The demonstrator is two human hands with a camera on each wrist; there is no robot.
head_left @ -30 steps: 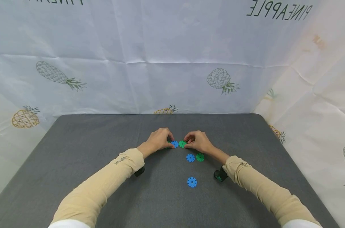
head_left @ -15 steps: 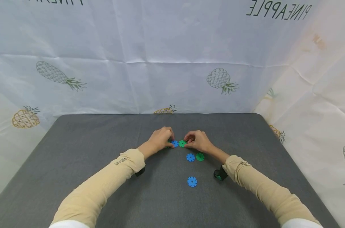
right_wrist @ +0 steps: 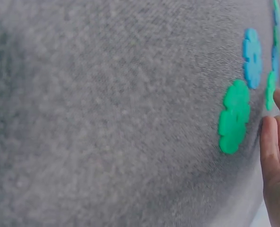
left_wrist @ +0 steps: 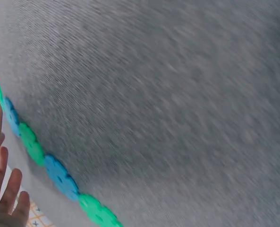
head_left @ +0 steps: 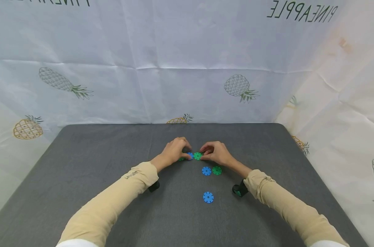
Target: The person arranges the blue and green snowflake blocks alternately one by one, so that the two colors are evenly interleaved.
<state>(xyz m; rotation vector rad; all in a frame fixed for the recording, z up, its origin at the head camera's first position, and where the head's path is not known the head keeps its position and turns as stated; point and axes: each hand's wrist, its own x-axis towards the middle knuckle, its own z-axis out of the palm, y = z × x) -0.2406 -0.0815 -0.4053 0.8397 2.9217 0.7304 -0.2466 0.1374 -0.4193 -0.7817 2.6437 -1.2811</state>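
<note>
In the head view my left hand [head_left: 173, 150] has its thumb and index finger at the edges of a blue notched disc [head_left: 191, 156], partly covering it. Right beside that disc lies a green notched disc [head_left: 197, 156], whose right edge my right hand [head_left: 217, 153] pinches between thumb and fingers. A further green disc [head_left: 181, 159] shows under the left hand. The left wrist view has the discs in an edge-to-edge row, green and blue by turns, with a blue one [left_wrist: 61, 177] and a green one [left_wrist: 99, 210] at its near end. Whether their notches interlock is too small to tell.
Nearer the person lie a blue disc [head_left: 206, 171] and a green disc [head_left: 217, 170], side by side. Another blue disc [head_left: 208, 197] lies alone closer still. All rest on the dark grey tabletop [head_left: 128, 212]. A pineapple-print cloth [head_left: 187, 92] hangs behind the table.
My left hand has shifted slightly to the right, covering more of the blue disc. The right hand and its green disc have barely moved; the loose discs lie where they were.
</note>
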